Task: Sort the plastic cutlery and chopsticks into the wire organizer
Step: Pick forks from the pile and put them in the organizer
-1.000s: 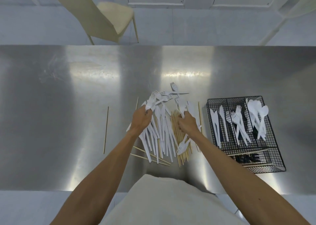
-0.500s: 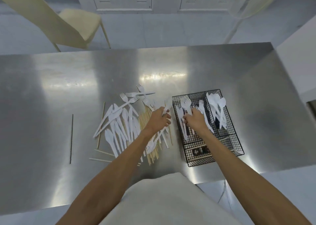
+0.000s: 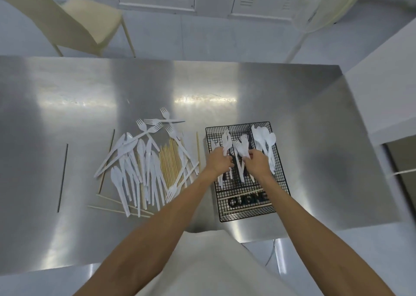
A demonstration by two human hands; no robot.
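Now lowering into wire organizer (image 3: 279, 184): left hand (image 3: 219, 162) pinching knife (image 3: 225, 141), right hand (image 3: 257, 164) pinching forks (image 3: 242, 146), heads matching each compartment's contents.

A brushed steel table (image 3: 225, 81) carries everything. The black wire organizer (image 3: 279, 210) sits on it toward the right front. Just left of the organizer lies a loose heap of white plastic cutlery (image 3: 139, 160), forks, knives and spoons crossing one another, with a bundle of pale wooden chopsticks (image 3: 168, 160) among them on the side nearest the organizer. A few single chopsticks (image 3: 105, 208) lie at the heap's near edge. Well left of the organizer, apart from the heap, lies one dark stick (image 3: 63, 176).
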